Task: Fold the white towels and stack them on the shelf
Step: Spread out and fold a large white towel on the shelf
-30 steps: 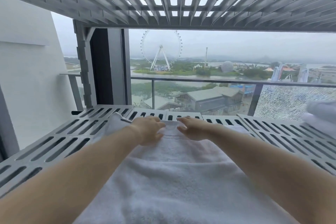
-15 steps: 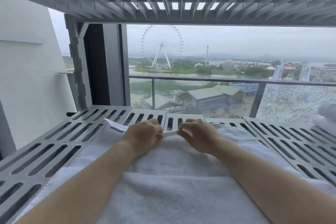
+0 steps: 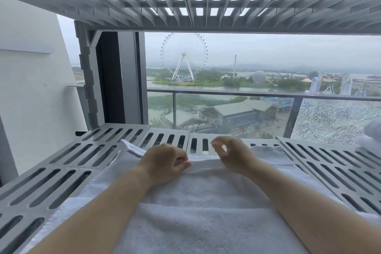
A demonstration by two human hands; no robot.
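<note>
Pinching the towel [image 3: 206, 202] hem with our left hand [image 3: 165, 163] while our right hand [image 3: 233, 154] hovered empty, we risked a skewed fold.

A high-floor room or balcony (which, unclear): glass railing [image 3: 226, 94], rooftops [image 3: 233, 109] and Ferris wheel [image 3: 184, 57] below, grey slatted shelf [image 3: 61, 171].
</note>
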